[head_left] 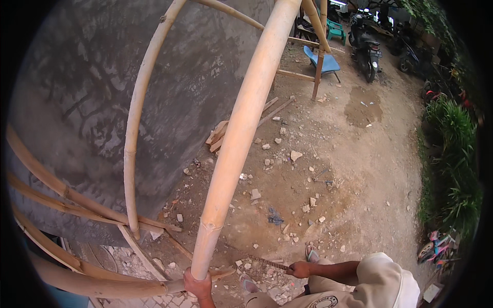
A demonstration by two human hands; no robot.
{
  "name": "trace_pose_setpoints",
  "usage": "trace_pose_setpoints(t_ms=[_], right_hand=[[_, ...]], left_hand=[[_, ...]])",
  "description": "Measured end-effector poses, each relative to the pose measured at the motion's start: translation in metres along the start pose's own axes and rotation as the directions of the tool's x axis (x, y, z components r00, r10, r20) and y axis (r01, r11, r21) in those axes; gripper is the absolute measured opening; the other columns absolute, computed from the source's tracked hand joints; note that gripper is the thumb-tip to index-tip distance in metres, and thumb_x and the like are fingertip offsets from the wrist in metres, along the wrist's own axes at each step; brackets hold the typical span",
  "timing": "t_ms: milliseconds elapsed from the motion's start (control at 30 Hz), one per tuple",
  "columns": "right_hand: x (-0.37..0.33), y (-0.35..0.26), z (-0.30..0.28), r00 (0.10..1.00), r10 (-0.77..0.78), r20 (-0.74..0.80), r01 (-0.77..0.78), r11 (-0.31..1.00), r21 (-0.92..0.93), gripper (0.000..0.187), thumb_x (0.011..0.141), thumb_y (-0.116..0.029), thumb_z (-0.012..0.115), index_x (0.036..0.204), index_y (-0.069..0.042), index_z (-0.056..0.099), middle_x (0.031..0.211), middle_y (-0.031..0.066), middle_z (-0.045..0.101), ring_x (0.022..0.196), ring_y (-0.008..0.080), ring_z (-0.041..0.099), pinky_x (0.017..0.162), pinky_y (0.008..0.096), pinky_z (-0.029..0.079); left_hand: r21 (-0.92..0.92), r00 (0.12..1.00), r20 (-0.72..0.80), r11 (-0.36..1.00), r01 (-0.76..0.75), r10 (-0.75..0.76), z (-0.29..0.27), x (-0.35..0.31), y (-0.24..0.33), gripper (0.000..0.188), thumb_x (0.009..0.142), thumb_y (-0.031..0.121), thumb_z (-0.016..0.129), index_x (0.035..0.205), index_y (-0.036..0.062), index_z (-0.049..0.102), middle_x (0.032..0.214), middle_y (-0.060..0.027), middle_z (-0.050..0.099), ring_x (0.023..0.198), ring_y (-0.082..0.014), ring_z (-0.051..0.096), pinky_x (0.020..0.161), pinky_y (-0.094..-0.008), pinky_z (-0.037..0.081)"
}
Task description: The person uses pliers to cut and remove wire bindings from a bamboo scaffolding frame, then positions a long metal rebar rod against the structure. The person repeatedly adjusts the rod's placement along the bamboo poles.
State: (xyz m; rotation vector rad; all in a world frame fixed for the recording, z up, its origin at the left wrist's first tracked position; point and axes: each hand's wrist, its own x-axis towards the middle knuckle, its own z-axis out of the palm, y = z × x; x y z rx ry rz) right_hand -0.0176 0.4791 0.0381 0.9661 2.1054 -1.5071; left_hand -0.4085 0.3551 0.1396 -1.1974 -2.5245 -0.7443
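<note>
Bamboo pole [237,138]: left hand [197,285] grip clenched at base; right hand [299,268] grasping saw [257,259] (blade w/ teeth).

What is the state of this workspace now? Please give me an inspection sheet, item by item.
Surface: bare dirt ground; grey plastered wall at the left.
Job's things: thick bamboo pole rising from a horizontal bamboo; a co-worker's hand holds a handsaw near its foot.
Clutter: stone rubble, wood offcuts.
Fingers: left hand wrapped around the pole's foot; right hand not in view.
Cables: nothing seen.
Surroundings: motorbike, blue chair, plants.
</note>
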Motion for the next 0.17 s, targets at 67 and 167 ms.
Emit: trace_pose_setpoints(t_ms=[67, 167], right_hand=[[-0.027, -0.013, 0.04, 0.985, 0.17, 0.039, -0.171, 0.984, 0.04, 0.067, 0.1, -0.058, 0.042, 0.111, 0.002, 0.069, 0.09, 0.0265, 0.07, 0.086, 0.0401, 0.07, 0.079, 0.0498, 0.052], [-0.065, -0.04, 0.092, 0.914, 0.406, 0.005, -0.406, 0.914, -0.011, 0.067, 0.1, -0.058, 0.041, 0.114, 0.001, 0.07, 0.088, 0.0252, 0.071, 0.084, 0.0354, 0.071, 0.081, 0.049, 0.052]], left_hand=[[-0.012, 0.998, 0.063, 1.0, 0.021, -0.02, -0.003, -0.003, -0.001, 0.052, 0.061, 0.019, 0.081, 0.107, 0.0069, 0.059, 0.091, -0.0186, 0.067, 0.082, -0.0438, 0.066, 0.075, -0.0515, 0.053], [-0.033, 0.978, 0.205, 0.998, 0.047, -0.039, -0.016, -0.016, -0.012, 0.054, 0.064, 0.026, 0.083, 0.109, 0.0084, 0.059, 0.096, -0.0205, 0.068, 0.089, -0.0429, 0.067, 0.078, -0.0505, 0.054]])
